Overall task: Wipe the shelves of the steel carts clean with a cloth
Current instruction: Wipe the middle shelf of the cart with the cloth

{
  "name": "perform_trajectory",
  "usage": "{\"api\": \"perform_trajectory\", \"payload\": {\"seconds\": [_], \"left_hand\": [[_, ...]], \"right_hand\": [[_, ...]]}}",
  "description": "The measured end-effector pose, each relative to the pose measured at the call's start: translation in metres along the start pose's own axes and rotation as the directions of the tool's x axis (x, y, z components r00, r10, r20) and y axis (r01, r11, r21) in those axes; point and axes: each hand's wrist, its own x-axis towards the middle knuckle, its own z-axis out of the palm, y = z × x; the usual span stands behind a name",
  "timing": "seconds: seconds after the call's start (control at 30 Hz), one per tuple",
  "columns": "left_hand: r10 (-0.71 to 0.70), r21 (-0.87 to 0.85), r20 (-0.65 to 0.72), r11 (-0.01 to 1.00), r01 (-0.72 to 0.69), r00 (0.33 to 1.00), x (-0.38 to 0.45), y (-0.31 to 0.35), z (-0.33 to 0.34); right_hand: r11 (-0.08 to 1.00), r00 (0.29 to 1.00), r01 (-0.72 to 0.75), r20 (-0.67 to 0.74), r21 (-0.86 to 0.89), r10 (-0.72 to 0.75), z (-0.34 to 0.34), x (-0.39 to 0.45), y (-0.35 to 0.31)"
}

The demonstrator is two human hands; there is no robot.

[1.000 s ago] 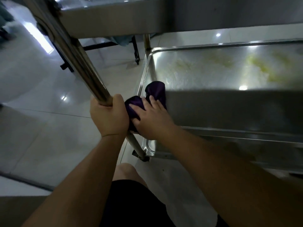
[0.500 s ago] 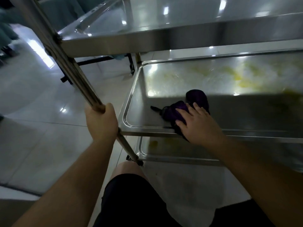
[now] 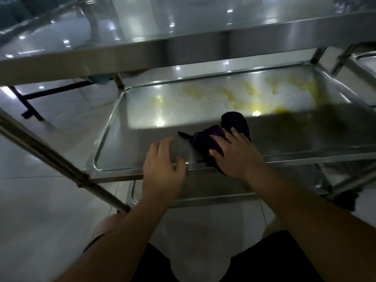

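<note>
Yellow-smeared middle shelf (image 3: 142, 110), right hand (image 3: 236, 153) flat on purple cloth (image 3: 205, 139), left hand (image 3: 162, 161) open, fingers empty.

Right hand (image 3: 237, 154) flat on dark purple cloth (image 3: 211, 140), fingers spread, pressing it onto middle shelf (image 3: 142, 143) of steel cart, near front rim. Left hand (image 3: 162, 165) just beside cloth, fingers loosely bent over front rim, thumb on rim edge; holds nothing. Yellow stains (image 3: 244, 94) across far half of shelf. Top shelf (image 3: 183, 37) overhead, lower shelf (image 3: 203, 192) beneath. Cart post (image 3: 50, 159) diagonal at left. Glossy tiled floor (image 3: 40, 210), knees in black shorts below.
</note>
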Motion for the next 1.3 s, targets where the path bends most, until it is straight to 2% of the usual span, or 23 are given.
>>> {"api": "perform_trajectory", "payload": {"seconds": [0.1,0.2,0.33,0.4,0.47,0.53,0.57,0.6,0.67,0.73,0.8,0.9,1.0,1.1,1.17,1.2,1.27,1.3], "left_hand": [[0.032,0.139,0.145,0.989,-0.052,0.989,0.026,0.023,0.025],[0.002,0.217,0.175,0.975,-0.041,0.985,0.042,0.044,0.057],[-0.053,0.324,0.233,0.946,-0.026,0.971,0.052,0.052,0.087],[-0.059,0.363,0.252,0.931,-0.037,0.966,0.051,0.049,0.093],[-0.047,0.387,0.237,0.921,-0.050,0.971,0.049,0.047,0.095],[-0.050,0.409,0.238,0.911,-0.053,0.970,0.048,0.049,0.097],[-0.055,0.415,0.234,0.909,-0.048,0.971,0.048,0.049,0.097],[-0.058,0.416,0.230,0.908,-0.044,0.972,0.048,0.050,0.097],[-0.055,0.408,0.231,0.912,-0.046,0.971,0.049,0.049,0.097],[-0.040,0.399,0.236,0.915,-0.060,0.971,0.048,0.045,0.097],[-0.015,0.395,0.243,0.915,-0.085,0.970,0.048,0.042,0.096],[-0.027,0.405,0.250,0.911,-0.079,0.968,0.049,0.042,0.095],[-0.047,0.437,0.239,0.897,-0.064,0.970,0.049,0.044,0.095],[-0.042,0.434,0.234,0.898,-0.066,0.971,0.048,0.046,0.094],[-0.040,0.424,0.233,0.903,-0.065,0.972,0.047,0.048,0.094],[-0.040,0.422,0.229,0.904,-0.063,0.973,0.046,0.049,0.094],[-0.041,0.422,0.227,0.905,-0.060,0.973,0.047,0.049,0.095],[-0.043,0.423,0.228,0.904,-0.060,0.973,0.047,0.049,0.095]], "right_hand": [[0.995,0.994,-0.104,-0.041,-0.007,0.104,-0.011,-0.017,0.054],[0.972,0.969,-0.234,-0.073,0.036,0.236,-0.024,-0.036,0.121],[0.909,0.902,-0.416,-0.142,-0.032,0.408,-0.039,-0.058,0.224],[0.850,0.841,-0.527,-0.138,0.019,0.524,-0.048,-0.064,0.252],[0.826,0.824,-0.563,-0.093,-0.024,0.559,-0.053,-0.059,0.263],[0.816,0.814,-0.578,-0.063,0.005,0.577,-0.050,-0.050,0.244],[0.823,0.823,-0.567,-0.040,0.018,0.567,-0.044,-0.046,0.221],[0.864,0.862,-0.504,-0.057,0.025,0.504,-0.034,-0.042,0.195],[0.959,0.956,-0.282,-0.091,-0.010,0.280,-0.023,-0.039,0.120],[0.998,0.992,-0.064,-0.111,0.013,0.065,-0.009,-0.035,0.071],[0.998,0.999,0.027,-0.031,0.058,-0.025,-0.014,-0.034,0.058],[0.998,0.998,0.045,-0.048,-0.034,-0.047,-0.024,-0.029,0.103],[0.993,0.994,-0.053,-0.098,-0.109,0.042,-0.045,-0.034,0.190],[0.940,0.976,-0.208,0.009,-0.271,0.219,-0.066,-0.051,0.292],[0.870,0.893,-0.446,-0.045,-0.213,0.447,-0.075,-0.062,0.334],[0.816,0.826,-0.564,-0.059,-0.130,0.561,-0.076,-0.060,0.338],[0.736,0.735,-0.676,-0.094,-0.031,0.671,-0.075,-0.044,0.323],[0.719,0.712,-0.694,-0.104,0.043,0.694,-0.074,-0.030,0.307]]}}
